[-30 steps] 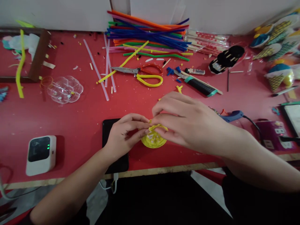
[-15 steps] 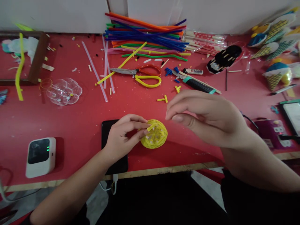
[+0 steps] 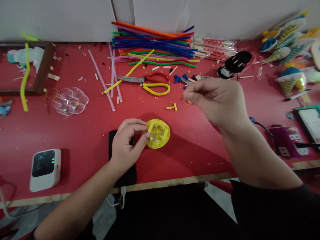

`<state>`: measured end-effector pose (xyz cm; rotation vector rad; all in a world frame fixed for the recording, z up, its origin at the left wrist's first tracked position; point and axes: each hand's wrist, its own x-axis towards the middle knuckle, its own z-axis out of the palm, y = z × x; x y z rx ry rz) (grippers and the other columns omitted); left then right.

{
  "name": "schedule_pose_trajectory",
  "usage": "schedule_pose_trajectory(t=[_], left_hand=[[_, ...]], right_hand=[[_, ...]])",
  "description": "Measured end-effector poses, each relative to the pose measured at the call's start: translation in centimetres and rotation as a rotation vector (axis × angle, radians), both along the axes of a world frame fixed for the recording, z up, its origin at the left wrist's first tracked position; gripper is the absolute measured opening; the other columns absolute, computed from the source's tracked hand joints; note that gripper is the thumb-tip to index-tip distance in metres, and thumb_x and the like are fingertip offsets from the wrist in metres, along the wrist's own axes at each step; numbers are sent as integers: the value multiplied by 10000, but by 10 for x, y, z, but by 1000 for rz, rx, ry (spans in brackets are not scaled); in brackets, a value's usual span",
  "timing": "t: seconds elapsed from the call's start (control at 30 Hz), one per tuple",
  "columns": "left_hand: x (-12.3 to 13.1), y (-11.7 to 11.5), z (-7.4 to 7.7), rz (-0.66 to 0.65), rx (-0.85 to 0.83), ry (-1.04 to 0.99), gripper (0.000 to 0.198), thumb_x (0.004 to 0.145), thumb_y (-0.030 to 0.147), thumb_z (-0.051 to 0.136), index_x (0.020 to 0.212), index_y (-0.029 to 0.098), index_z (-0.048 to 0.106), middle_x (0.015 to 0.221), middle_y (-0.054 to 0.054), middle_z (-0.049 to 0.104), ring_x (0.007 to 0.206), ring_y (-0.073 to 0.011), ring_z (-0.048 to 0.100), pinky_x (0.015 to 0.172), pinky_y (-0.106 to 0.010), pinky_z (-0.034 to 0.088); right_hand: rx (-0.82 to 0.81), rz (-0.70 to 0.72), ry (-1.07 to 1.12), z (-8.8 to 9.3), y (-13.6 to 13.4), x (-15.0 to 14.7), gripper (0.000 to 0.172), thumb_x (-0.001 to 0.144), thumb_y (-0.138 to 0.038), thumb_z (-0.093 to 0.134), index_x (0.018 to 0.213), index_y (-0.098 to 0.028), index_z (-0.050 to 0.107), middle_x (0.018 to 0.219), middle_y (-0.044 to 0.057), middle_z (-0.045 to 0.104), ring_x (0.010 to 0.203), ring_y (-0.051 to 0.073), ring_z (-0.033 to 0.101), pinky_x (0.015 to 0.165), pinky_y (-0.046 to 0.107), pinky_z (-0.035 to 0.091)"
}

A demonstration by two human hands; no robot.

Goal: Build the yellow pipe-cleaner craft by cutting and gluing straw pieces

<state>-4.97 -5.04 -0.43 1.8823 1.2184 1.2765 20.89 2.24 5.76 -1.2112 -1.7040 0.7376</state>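
Left hand [image 3: 138, 136]: gripping left rim of 1 yellow round piece [image 3: 158, 134], over the worktop [image 3: 185, 163]; likely light, springy, crushable, best held by rim. Right hand [image 3: 217, 100]: beyond it, rightward, fingertips together, contents unclear. Past the piece: 2 yellow clippings [image 3: 175, 106], then scissors [image 3: 140, 80].

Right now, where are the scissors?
Slightly left of centre in the head view, the scissors lie between the pile of coloured sticks and the round yellow piece.
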Motion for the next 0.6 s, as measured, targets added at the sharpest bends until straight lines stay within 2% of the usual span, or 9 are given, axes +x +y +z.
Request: schedule_pose_trajectory(t=[0.1, 0.2, 0.23, 0.3, 0.33, 0.37, 0.43, 0.53, 0.6], left_hand=[[1, 0, -4, -35, -48, -63, 124, 947, 212, 721, 1065, 222, 688, 1110, -66, 714, 983, -166, 728, 782, -259, 616], [-1, -3, -5, -76, -82, -132, 326, 936, 150, 665, 1248, 236, 623, 1245, -99, 705, 1138, -202, 723, 930, -330, 636], [-2, -4, -5, -125, -95, -146, 436, 923, 131, 647, 1339, 244, 579, 1340, -119, 685, 1242, -227, 698, 1030, -385, 618], [-4, -6, -4, -264, -118, -158, 649, 900, 121, 624, 1508, 264, 445, 1548, -150, 579, 1451, -279, 581, 1213, -500, 509], [-4, -6, -3, -328, -132, -157, 728, 898, 125, 624, 1565, 276, 373, 1624, -157, 512, 1519, -297, 516, 1263, -536, 456], [-3, -7, -3, -369, -146, -150, 778, 904, 132, 629, 1599, 290, 317, 1667, -159, 464, 1554, -307, 475, 1282, -551, 431], [-1, -7, -3, -370, -167, -132, 804, 927, 146, 647, 1619, 312, 274, 1674, -158, 459, 1540, -308, 496, 1261, -537, 463], [3, -7, -4, -279, -164, -103, 796, 920, 204, 730, 1596, 304, 320, 1549, -153, 586, 1404, -292, 628, 1145, -471, 570], [3, -7, -3, -214, -125, -55, 785, 886, 272, 797, 1557, 276, 390, 1425, -139, 655, 1291, -276, 685, 1078, -443, 604]], right_hand=[[19, -22, -108, -10, 16, -5, 288, 1004, -333, 622, 752, -209, 682, 662, -16, 641, 611, 115, 570, 592, 273, 444], [60, -65, -320, -25, 29, -10, 444, 1030, -382, 582, 618, -218, 555, 562, -19, 514, 573, 125, 502, 617, 304, 419], [75, -63, -387, -30, 32, -11, 395, 997, -344, 624, 628, -216, 566, 589, -12, 539, 600, 136, 521, 653, 315, 436], [95, -37, -475, -39, 34, -13, 96, 893, -224, 707, 801, -201, 688, 755, 22, 670, 695, 168, 599, 743, 343, 484], [99, -24, -495, -42, 34, -14, 96, 851, -178, 723, 945, -192, 731, 867, 46, 723, 748, 186, 636, 784, 360, 505], [98, -11, -500, -45, 31, -14, 245, 832, -156, 724, 1075, -185, 739, 955, 66, 750, 790, 200, 663, 812, 375, 522], [98, 17, -483, -46, 24, -13, 301, 859, -177, 702, 1158, -179, 736, 1002, 84, 768, 822, 212, 686, 819, 384, 546], [121, 53, -429, -40, 6, -7, 144, 943, -231, 636, 1014, -192, 755, 930, 72, 775, 809, 197, 695, 775, 353, 563], [150, 53, -410, -34, -9, 0, 136, 973, -241, 621, 961, -205, 752, 906, 61, 783, 807, 188, 709, 758, 336, 572]])
